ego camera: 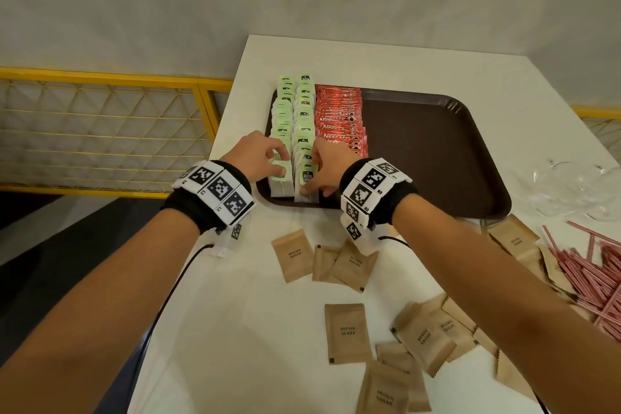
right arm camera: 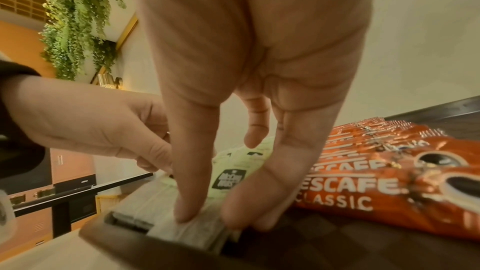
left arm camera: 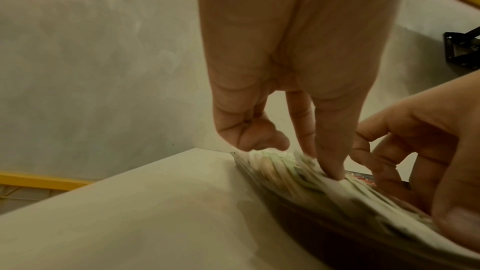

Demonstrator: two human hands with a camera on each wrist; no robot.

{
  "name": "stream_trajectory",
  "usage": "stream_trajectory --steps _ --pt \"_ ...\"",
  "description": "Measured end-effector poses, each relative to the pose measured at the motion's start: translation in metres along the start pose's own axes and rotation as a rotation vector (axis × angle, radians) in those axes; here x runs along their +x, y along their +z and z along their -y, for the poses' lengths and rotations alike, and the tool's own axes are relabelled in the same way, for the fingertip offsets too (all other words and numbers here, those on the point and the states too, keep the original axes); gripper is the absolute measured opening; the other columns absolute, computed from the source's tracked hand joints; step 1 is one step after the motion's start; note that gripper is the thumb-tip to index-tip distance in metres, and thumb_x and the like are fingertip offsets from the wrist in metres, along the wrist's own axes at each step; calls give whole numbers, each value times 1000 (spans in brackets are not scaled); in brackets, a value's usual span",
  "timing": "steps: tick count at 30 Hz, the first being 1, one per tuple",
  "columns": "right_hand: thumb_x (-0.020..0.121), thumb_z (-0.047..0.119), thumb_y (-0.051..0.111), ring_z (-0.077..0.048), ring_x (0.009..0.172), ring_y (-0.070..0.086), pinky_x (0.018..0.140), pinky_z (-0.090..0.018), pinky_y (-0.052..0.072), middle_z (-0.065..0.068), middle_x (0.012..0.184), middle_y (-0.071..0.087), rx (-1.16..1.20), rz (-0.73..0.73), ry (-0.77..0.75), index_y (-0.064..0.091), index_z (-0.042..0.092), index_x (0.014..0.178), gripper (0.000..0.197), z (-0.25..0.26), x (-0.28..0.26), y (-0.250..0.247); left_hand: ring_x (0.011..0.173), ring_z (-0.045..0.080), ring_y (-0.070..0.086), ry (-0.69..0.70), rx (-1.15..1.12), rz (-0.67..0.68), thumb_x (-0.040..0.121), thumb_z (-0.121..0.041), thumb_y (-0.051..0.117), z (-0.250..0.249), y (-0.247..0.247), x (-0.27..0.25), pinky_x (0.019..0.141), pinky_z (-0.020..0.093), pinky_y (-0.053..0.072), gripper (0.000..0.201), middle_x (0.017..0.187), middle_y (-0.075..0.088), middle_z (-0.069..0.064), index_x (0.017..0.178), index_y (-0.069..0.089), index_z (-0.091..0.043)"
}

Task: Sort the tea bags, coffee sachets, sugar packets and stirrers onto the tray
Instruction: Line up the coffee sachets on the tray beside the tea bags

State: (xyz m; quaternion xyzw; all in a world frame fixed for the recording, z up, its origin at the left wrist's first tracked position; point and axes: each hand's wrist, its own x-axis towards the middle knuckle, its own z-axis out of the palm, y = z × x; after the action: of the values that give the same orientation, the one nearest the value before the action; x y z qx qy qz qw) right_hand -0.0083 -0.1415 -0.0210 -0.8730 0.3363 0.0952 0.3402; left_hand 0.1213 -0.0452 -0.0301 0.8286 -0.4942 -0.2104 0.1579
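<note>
On the brown tray (ego camera: pixel 437 151), the left hand (ego camera: pixel 255 155) pinches a tea bag tag (ego camera: pixel 280 167) while the right hand (ego camera: pixel 327 165) pinches the near tea bags (ego camera: pixel 306 193) at 9 o'clock of the coffee sachets (ego camera: pixel 339 118).

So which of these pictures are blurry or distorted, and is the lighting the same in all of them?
Head view: sharp and evenly lit, with wide-angle bending of the table edges. Left wrist view: dim, yellowish, the tea bags smeared by blur. Right wrist view: warm cast, the coffee sachets readable but stretched, the right hand looming large.

head view overhead; wrist views close, sharing tea bags (ego camera: pixel 295 118)
</note>
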Motion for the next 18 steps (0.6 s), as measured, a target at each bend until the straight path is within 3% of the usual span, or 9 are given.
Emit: stream_trajectory --steps 5,9,12,16,18 --pt "70 17 81 -35 97 61 83 -43 53 -16 108 55 -34 -8 -1 38 9 98 52 1 1 0 84 17 46 14 9 63 72 -26 79 -1 -1 -4 73 26 33 48 102 46 4 115 57 -21" --pt "71 18 81 -35 97 62 84 -47 53 -19 112 56 -83 -24 -5 34 9 97 54 4 2 2 83 17 46 5 44 132 71 -22 80 0 2 -4 70 26 34 48 96 47 2 113 56 -17" --pt "72 19 80 -35 97 61 84 -47 53 -18 110 56 -73 -34 -7 34 9 96 52 5 0 3 80 16 48 1 6 143 71 -21 80 2 3 -2 60 24 35 46 89 49 -1 110 57 -16" --pt "83 29 69 -23 89 59 83 -38 54 -2 88 52 37 -119 39 43 14 94 33 -9 -5 -16 71 10 48 -21 -90 94 73 -24 78 6 2 -1 58 17 36 37 81 50 -4 104 59 -17" --pt "90 28 60 -21 88 60 83 -35 54 -2 90 55 121 -227 134 49 14 91 17 -23 -5 -34 76 12 49 -47 -132 4 79 -26 73 8 0 1 58 17 35 33 86 53 -1 107 58 -17"
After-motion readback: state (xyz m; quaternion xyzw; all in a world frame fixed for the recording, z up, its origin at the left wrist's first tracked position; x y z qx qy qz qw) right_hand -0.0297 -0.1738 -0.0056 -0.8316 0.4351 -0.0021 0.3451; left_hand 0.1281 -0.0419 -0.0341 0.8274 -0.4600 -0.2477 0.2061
